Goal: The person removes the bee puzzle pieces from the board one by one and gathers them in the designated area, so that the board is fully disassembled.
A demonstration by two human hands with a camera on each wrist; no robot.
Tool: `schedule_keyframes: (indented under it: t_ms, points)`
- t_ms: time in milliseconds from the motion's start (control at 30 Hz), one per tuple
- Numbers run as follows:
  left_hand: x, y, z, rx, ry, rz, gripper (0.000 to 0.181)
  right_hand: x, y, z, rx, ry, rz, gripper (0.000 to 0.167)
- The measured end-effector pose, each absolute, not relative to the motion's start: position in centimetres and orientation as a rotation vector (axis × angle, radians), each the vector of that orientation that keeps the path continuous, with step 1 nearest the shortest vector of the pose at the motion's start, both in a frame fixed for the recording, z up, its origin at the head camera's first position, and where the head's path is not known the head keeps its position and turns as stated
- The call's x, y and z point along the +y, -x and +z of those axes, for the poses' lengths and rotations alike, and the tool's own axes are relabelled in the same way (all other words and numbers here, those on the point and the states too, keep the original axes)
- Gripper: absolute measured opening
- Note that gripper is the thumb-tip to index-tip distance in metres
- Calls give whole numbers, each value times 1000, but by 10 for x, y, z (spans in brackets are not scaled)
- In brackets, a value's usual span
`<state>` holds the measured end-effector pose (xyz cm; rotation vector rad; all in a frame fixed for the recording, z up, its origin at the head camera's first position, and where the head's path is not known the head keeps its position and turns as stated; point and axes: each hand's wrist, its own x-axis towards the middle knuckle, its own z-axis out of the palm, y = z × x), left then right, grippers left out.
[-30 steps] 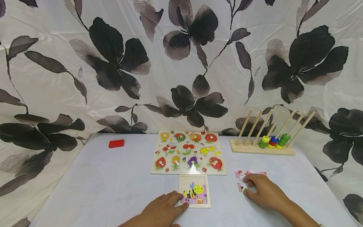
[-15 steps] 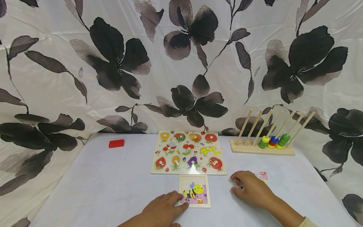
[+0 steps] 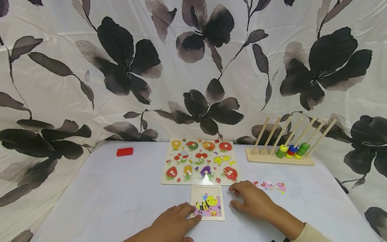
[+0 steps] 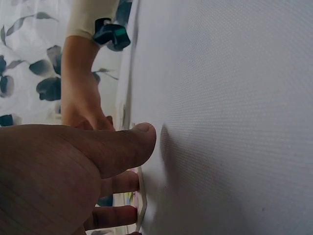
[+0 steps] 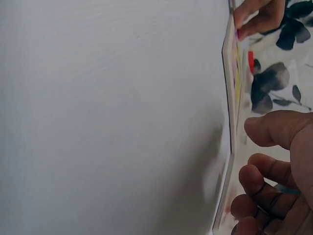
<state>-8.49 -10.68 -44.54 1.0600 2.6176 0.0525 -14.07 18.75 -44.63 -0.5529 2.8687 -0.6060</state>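
Observation:
A small wooden puzzle frame (image 3: pixel 207 218) with a yellow and black bee picture lies in front of the fruit board. My left hand (image 3: pixel 175 220) rests its fingertips on the frame's left side, with fingers extended. My right hand (image 3: pixel 255 201) is just right of the frame, thumb apart from loosely bent fingers, and no piece shows between them. In the right wrist view, the same hand (image 5: pixel 279 176) is beside the frame edge (image 5: pixel 227 88). Pink puzzle pieces (image 3: pixel 267 185) lie on the table beyond the right hand; the hand may cover others.
The fruit board (image 3: pixel 199 164) touches or nearly touches the frame's back edge. At the back right stands a wooden peg rack (image 3: pixel 279 161) with coloured rings. A red block (image 3: pixel 124 152) lies at the back left. Behind the table hangs a floral cloth (image 3: pixel 193 74).
My right hand has moved left from the loose pink pieces to beside the bee puzzle, uncovering part of their row. My left hand has stayed on the frame.

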Motion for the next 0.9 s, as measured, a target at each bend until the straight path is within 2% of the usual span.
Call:
schedule_keyframes:
  t_ms: [467, 900]
  points:
    - [-106, 86, -445, 2609, -1028, 55, 64, 160, 140, -448, 2858, 771, -632, 39]
    - [-105, 88, -445, 2611, -1018, 29, 63, 137, 141, -447, 2785, 856, -609, 43]
